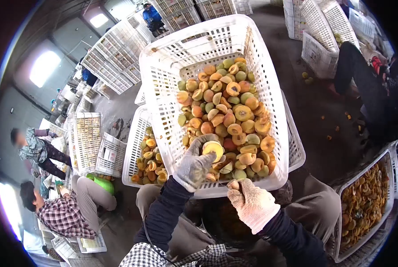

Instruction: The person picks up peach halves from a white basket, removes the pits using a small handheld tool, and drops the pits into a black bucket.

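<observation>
My left hand (pixel 194 163), in a grey work glove, is closed round a cut apricot (pixel 212 150) and holds it above the near end of a white plastic basket (pixel 152 95). The yellow cut face is turned up. My right hand (pixel 253 204), in a pale knit glove with bare fingertips showing, is pinched closed just outside the basket's near rim. What it grips, if anything, I cannot make out. Inside the basket lies a heap of apricots (pixel 243 113), some whole and green, others orange and halved.
Below on the left, another basket (pixel 131 143) holds more apricots. At lower right stands a crate of orange fruit pieces (pixel 363 207). Stacked crates (pixel 116 53) rise behind. Two people (pixel 58 209) (pixel 38 147) are at left; dark-clothed legs (pixel 357 80) show at right.
</observation>
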`<state>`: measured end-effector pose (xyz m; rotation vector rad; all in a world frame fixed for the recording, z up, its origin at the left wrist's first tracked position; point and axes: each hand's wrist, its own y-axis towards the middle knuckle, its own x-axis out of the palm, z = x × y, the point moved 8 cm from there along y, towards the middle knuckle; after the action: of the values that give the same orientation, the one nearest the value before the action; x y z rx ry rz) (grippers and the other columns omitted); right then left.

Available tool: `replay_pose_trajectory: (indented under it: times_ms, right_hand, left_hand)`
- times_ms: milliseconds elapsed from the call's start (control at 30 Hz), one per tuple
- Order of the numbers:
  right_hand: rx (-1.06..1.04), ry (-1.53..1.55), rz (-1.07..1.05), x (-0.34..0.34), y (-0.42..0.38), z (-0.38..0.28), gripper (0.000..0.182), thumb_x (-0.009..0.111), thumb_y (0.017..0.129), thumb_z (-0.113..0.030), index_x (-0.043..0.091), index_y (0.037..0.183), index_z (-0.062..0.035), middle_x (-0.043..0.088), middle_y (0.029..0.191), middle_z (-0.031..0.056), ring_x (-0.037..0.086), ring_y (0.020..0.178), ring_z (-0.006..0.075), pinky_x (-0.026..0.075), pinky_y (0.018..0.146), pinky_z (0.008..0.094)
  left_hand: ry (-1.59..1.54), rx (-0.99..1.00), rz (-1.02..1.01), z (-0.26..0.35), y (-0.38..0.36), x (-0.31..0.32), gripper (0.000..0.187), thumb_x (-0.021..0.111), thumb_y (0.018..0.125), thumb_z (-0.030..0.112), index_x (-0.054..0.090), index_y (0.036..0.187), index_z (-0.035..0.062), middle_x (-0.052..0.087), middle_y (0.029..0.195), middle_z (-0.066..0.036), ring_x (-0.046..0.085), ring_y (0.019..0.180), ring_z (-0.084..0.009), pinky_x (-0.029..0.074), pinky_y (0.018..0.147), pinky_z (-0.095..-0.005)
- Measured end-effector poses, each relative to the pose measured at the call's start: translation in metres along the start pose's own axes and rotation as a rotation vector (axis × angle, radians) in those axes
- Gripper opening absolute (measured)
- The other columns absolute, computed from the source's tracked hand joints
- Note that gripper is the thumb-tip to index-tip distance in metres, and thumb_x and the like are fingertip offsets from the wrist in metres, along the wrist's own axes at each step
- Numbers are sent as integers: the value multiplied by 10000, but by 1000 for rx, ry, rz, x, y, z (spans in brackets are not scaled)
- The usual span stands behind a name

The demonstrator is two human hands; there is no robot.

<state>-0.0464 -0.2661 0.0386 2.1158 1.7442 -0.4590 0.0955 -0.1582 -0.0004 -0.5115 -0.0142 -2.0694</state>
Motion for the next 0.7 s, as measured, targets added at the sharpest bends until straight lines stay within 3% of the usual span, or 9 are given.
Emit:
replay_pose_trajectory:
  times_ms: [133,200,333,467,500,533,600,667,700]
  right_hand:
    - [-46,-94,45,12,4,-21,152,567,859,-212,545,894,-66,596,651,134,601,586,304,470,514,376]
    - [-71,-149,108,13,8,-27,135,560,862,-192,540,890,-62,581,626,126,590,570,302,466,509,365]
    - [-57,-24,115,21,15,-17,188,526,885,-256,519,854,-70,560,586,162,583,553,340,469,486,406]
    - [-330,-242,17,39,16,-24,217,540,848,-153,526,1036,-47,561,826,144,587,613,294,481,493,357]
    - [-136,33,-75,44,21,-10,161,512,874,-130,527,1004,-37,544,769,115,552,565,229,460,484,300]
    - [60,304,-165,51,23,1,116,485,899,-107,527,971,-27,527,713,86,517,517,164,438,475,244]
    - [68,366,-181,54,25,-6,119,465,915,-120,529,956,-28,523,673,80,508,503,167,435,477,251]
    - [-179,108,32,45,26,-30,128,472,918,-144,530,944,-32,531,662,88,507,487,187,433,480,269]
    - [-69,129,-28,43,27,-36,138,501,875,-82,534,990,-14,536,780,117,544,575,224,445,500,296]
  left_hand:
    - [-53,-16,-27,16,-27,-2,472,621,746,-58,444,1174,29,530,1106,-117,590,931,-225,523,842,-372]
    - [-78,188,-71,29,-40,8,496,623,729,-85,448,1174,46,524,1128,-129,594,929,-231,547,790,-360]
    - [-101,210,-22,33,-44,3,572,636,717,-85,425,1228,63,539,1122,-162,576,1019,-269,560,739,-357]
    - [-405,96,-59,35,-44,-5,487,646,799,161,441,1225,44,549,1096,-161,569,1012,-278,526,814,-398]
    - [-281,137,-16,38,-46,-6,497,623,830,281,446,1220,28,560,1067,-151,589,948,-275,515,827,-391]
    - [-284,134,-13,36,-47,-10,497,623,830,281,446,1220,28,560,1067,-151,589,948,-275,515,827,-391]
    - [-309,121,-97,34,-50,-13,518,616,833,353,456,1202,27,568,1043,-142,596,923,-269,523,796,-378]
    - [-273,137,-110,32,-50,-14,531,558,854,434,461,1181,27,580,1003,-137,598,905,-259,527,765,-366]
    - [-301,117,-79,30,-51,-16,523,530,863,453,467,1162,28,584,989,-138,600,898,-255,528,756,-364]
